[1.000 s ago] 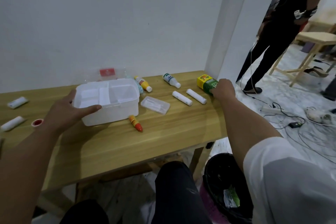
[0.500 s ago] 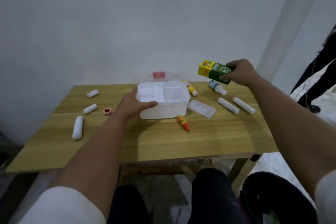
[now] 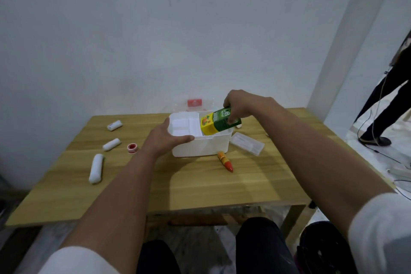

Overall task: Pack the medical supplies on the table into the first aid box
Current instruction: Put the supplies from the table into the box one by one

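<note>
The white first aid box [image 3: 201, 145] stands open at the middle of the wooden table [image 3: 200, 184], its clear lid [image 3: 194, 104] leaning back against the wall. My left hand [image 3: 165, 138] grips the box's front left corner. My right hand [image 3: 241, 105] holds a green and yellow carton [image 3: 216, 123], tilted with its yellow end down inside the box's right compartment. Three white gauze rolls [image 3: 96, 168] [image 3: 111, 144] [image 3: 114, 125] and a red-capped small jar [image 3: 132, 148] lie left of the box. An orange tube [image 3: 225, 161] lies in front of it.
A clear plastic case [image 3: 246, 143] lies right of the box, under my right forearm. A person's legs [image 3: 382, 107] and trailing cables [image 3: 382, 155] are on the floor at the far right. A dark bin [image 3: 322, 249] sits below the table's right corner.
My right hand picked the carton up from the table's right side, carried it left and lowered it into the box. My left hand stayed on the box.
</note>
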The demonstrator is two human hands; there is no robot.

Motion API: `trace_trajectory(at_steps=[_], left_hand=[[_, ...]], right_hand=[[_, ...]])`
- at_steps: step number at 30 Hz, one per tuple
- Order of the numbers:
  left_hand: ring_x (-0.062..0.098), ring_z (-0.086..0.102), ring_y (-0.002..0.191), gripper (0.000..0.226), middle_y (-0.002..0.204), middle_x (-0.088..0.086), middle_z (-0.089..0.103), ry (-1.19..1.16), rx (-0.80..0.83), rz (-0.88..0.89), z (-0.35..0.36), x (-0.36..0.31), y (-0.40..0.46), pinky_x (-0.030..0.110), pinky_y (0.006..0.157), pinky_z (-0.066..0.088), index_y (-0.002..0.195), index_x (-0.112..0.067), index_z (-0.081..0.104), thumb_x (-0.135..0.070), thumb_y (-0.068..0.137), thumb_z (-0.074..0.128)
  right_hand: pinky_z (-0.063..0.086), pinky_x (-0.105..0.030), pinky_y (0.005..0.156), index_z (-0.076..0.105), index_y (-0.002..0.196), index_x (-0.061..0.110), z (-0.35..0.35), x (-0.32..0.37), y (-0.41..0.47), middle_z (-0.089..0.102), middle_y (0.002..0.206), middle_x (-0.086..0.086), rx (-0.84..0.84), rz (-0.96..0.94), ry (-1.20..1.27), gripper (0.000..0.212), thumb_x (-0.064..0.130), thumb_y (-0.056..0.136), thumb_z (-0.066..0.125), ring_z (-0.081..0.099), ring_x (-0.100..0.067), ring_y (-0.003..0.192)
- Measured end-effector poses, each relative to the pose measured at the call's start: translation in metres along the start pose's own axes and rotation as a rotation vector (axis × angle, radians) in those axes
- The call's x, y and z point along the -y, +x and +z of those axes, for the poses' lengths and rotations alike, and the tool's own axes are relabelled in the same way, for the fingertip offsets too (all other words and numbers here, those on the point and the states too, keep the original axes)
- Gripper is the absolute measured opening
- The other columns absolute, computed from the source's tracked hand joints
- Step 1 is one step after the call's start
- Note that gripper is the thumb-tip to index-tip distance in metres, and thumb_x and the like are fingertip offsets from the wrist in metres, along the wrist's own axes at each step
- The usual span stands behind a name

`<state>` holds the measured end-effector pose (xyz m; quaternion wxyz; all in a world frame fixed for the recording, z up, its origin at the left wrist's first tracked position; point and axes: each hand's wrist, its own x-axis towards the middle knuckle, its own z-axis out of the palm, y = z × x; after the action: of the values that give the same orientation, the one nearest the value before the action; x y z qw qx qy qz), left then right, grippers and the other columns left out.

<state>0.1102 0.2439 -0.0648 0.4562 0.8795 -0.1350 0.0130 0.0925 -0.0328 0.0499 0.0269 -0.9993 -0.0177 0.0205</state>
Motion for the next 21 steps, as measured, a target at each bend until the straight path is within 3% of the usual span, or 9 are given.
trace_trajectory(at_steps=[3,7,10,15,18,21], left_hand=[[0.018,0.056,0.111,0.105,0.132,-0.005,0.062,0.026,0.016,0.000,0.000,0.001,0.002,0.032,0.077,0.049,0.146,-0.033,0.048,-0.073,0.055,0.081],[0.019,0.053,0.110,0.112,0.138,-0.002,0.060,0.058,0.037,-0.016,-0.001,0.001,0.005,0.036,0.080,0.052,0.149,-0.033,0.044,-0.078,0.052,0.079],[0.019,0.053,0.112,0.117,0.141,-0.002,0.057,0.098,0.051,-0.014,-0.001,0.003,0.005,0.033,0.077,0.053,0.149,-0.034,0.041,-0.084,0.050,0.075],[0.014,0.048,0.106,0.115,0.140,-0.003,0.057,0.108,0.044,-0.004,0.000,0.003,0.005,0.021,0.063,0.042,0.149,-0.036,0.039,-0.084,0.051,0.074],[0.014,0.049,0.107,0.113,0.141,-0.004,0.057,0.093,0.049,-0.001,0.000,0.005,0.004,0.024,0.066,0.044,0.149,-0.036,0.040,-0.081,0.052,0.076],[0.015,0.049,0.109,0.116,0.141,-0.003,0.056,0.086,0.044,0.001,0.001,0.005,0.003,0.024,0.066,0.044,0.151,-0.034,0.038,-0.081,0.051,0.074]], right_hand=[[0.056,-0.034,0.073,0.073,0.110,0.013,0.004,0.011,0.006,0.071,0.099,-0.005,-0.004,-0.003,-0.022,0.048,0.026,0.068,0.093,0.066,-0.026,0.090],[0.058,-0.037,0.079,0.072,0.116,0.014,0.017,0.021,0.014,0.069,0.102,-0.004,-0.011,-0.031,0.026,0.056,0.030,0.067,0.094,0.065,-0.025,0.094],[0.052,-0.033,0.072,0.073,0.111,0.014,0.034,0.029,0.021,0.069,0.100,-0.003,0.004,-0.065,0.082,0.048,0.026,0.070,0.093,0.065,-0.025,0.092],[0.059,-0.042,0.083,0.074,0.112,0.004,0.066,0.034,0.031,0.072,0.103,-0.012,0.053,-0.068,0.209,0.038,0.012,0.076,0.081,0.066,-0.027,0.095],[0.052,-0.037,0.068,0.076,0.099,0.001,0.072,0.039,0.036,0.070,0.091,-0.019,0.040,-0.086,0.243,0.030,0.013,0.072,0.082,0.059,-0.022,0.079],[0.050,-0.031,0.062,0.078,0.090,0.009,0.076,0.042,0.039,0.070,0.078,-0.005,0.051,-0.110,0.239,0.019,0.013,0.073,0.082,0.062,-0.021,0.076]])
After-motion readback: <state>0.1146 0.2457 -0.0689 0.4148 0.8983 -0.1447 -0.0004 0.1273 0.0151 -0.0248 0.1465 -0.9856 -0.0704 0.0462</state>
